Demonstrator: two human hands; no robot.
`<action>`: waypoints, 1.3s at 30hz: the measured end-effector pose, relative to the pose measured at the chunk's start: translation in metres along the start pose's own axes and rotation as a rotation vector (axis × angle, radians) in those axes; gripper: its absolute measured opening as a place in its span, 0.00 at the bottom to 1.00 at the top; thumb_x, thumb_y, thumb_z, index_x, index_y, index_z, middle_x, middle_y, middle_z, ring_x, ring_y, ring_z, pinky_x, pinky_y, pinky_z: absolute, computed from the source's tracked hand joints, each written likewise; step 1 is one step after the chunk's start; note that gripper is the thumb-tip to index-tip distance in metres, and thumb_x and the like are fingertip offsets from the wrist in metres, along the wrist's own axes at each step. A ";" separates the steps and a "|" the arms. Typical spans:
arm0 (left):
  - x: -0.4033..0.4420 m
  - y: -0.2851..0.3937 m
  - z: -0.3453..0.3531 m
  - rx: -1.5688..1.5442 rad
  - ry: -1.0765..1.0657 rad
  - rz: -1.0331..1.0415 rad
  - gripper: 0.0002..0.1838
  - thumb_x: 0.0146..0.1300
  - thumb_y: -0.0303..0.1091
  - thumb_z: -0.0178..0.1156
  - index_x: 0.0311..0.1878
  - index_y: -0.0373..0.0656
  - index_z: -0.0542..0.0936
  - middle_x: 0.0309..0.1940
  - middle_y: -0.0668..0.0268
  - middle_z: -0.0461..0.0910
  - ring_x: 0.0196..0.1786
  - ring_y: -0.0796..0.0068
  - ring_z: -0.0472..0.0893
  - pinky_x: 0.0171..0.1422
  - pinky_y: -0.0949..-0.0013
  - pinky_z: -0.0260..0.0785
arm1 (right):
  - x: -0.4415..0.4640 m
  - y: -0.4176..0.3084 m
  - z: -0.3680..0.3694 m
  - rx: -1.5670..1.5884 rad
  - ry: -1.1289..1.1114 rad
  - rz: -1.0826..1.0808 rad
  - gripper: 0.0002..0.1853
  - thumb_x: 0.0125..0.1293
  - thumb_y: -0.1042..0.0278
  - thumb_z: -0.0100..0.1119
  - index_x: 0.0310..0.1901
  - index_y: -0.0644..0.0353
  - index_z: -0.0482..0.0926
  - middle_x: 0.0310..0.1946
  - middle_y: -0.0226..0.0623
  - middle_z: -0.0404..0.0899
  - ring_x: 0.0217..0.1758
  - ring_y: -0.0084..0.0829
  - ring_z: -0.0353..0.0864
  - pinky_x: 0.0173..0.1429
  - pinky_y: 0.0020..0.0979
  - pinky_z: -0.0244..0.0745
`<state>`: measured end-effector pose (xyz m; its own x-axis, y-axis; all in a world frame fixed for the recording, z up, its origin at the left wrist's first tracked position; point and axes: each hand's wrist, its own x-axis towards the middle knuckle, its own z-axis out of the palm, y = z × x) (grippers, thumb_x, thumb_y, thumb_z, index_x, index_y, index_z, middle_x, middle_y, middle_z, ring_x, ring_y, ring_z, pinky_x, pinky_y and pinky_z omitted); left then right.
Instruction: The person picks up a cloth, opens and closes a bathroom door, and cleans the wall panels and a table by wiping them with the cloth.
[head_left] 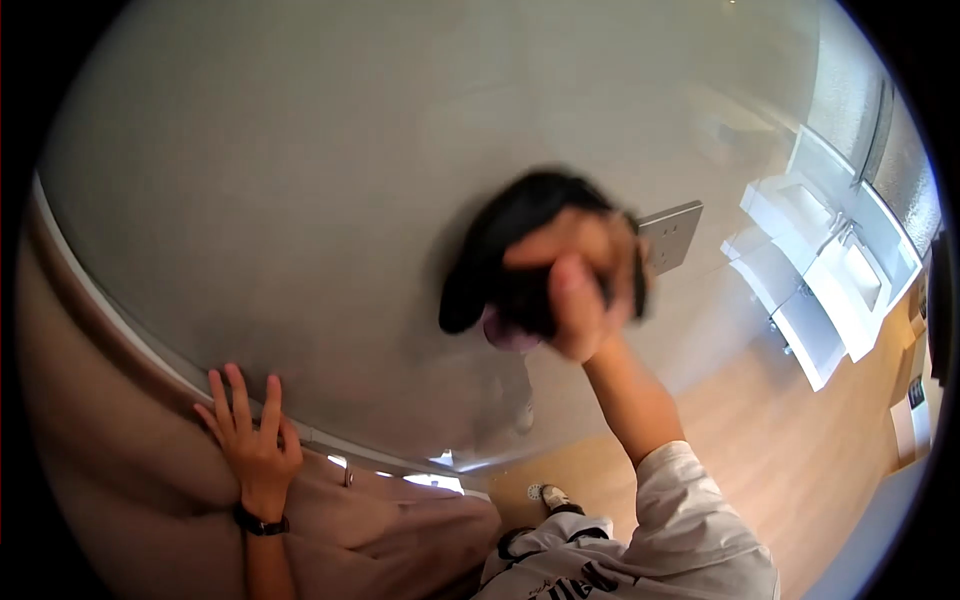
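Observation:
My right hand [590,285] is closed around a bunched black cloth [545,200], blurred by motion, in front of the grey glossy wall [330,190]. A purple patch [510,330] shows under the black bundle; what it is I cannot tell. Just right of this hand, a wall socket plate [672,237] is partly covered by the fingers. At the lower left, my left hand [255,440] lies with its fingers spread, over brownish-pink fabric [150,480] and close to the wall's pale lower edge. It holds nothing, and a dark band circles its wrist.
White washbasins [850,280] and a mirror stand at the right, near a frosted window [850,90]. The tan floor [740,430] runs along the right side. A shoe [557,497] beside a round floor drain [535,492] shows at the bottom.

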<state>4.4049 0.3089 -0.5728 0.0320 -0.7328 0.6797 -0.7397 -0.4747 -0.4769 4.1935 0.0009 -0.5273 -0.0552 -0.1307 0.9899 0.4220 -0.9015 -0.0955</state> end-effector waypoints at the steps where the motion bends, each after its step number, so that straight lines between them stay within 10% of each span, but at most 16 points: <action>1: 0.000 0.000 0.001 -0.007 -0.002 -0.013 0.29 0.55 0.23 0.52 0.64 0.45 0.75 0.74 0.47 0.57 0.76 0.41 0.54 0.75 0.33 0.38 | 0.019 0.001 -0.006 0.080 0.001 0.075 0.17 0.61 0.62 0.48 0.26 0.65 0.82 0.22 0.41 0.81 0.21 0.34 0.77 0.28 0.31 0.71; 7: 0.008 0.006 -0.011 -0.025 0.027 0.005 0.31 0.55 0.24 0.53 0.67 0.44 0.72 0.73 0.45 0.56 0.76 0.39 0.53 0.75 0.34 0.38 | -0.055 -0.006 -0.012 0.038 -0.114 -0.004 0.05 0.41 0.73 0.52 0.19 0.59 0.79 0.14 0.34 0.72 0.15 0.33 0.69 0.22 0.30 0.60; 14: 0.067 0.055 -0.016 -0.140 0.015 0.018 0.34 0.60 0.36 0.55 0.70 0.36 0.64 0.74 0.42 0.51 0.75 0.31 0.49 0.74 0.34 0.43 | 0.043 0.010 -0.033 0.243 0.128 -0.038 0.06 0.44 0.76 0.51 0.21 0.58 0.79 0.13 0.32 0.69 0.12 0.32 0.66 0.17 0.30 0.59; 39: 0.158 0.188 0.028 -0.237 0.426 0.058 0.28 0.61 0.39 0.52 0.65 0.41 0.73 0.73 0.42 0.56 0.76 0.34 0.50 0.77 0.38 0.32 | -0.134 0.029 -0.072 0.112 -0.323 0.003 0.03 0.43 0.69 0.64 0.23 0.54 0.82 0.18 0.29 0.75 0.16 0.34 0.72 0.22 0.31 0.67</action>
<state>4.2898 0.0896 -0.5707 -0.2549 -0.4661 0.8472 -0.8663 -0.2791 -0.4143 4.1481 -0.0377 -0.6704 0.2281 0.0206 0.9734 0.5194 -0.8482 -0.1038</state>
